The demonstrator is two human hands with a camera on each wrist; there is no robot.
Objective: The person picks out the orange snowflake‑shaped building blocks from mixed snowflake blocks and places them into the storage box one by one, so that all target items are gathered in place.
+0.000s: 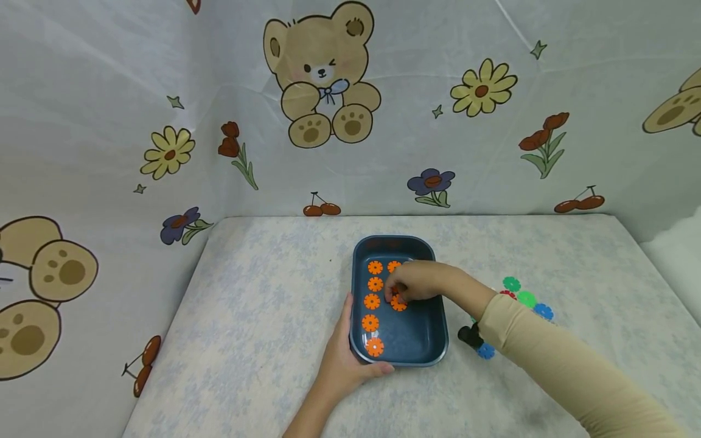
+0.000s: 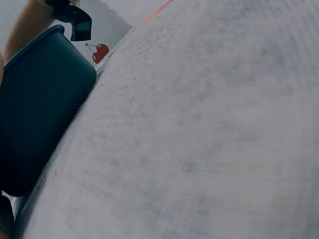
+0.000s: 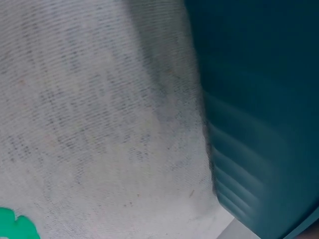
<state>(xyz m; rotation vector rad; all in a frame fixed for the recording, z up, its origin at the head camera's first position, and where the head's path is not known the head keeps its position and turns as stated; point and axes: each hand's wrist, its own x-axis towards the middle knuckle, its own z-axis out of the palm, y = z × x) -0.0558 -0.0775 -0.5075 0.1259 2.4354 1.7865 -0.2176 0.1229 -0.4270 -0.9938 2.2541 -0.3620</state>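
A dark blue rectangular tray (image 1: 421,347) sits on the table, with several orange notched plastic discs (image 1: 372,301) in a column along its left side. More orange discs form a second column beside it, partly covered by my right hand (image 1: 418,281). That hand reaches over the tray's right rim, fingers bent down, and pinches an orange disc (image 1: 399,303) at the tray floor; its fingertips are partly hidden. My left hand (image 1: 342,359) holds the tray's near left corner, fingers along the left wall and thumb on the near rim. The left wrist view shows the tray's outer wall (image 2: 45,94).
Right of the tray lie loose notched discs: green (image 1: 512,283), blue (image 1: 543,311), red and black (image 1: 470,336), some behind my right forearm. A green disc (image 3: 17,226) shows in the right wrist view. A bear-print cloth (image 1: 383,170) hangs behind the table (image 1: 263,304).
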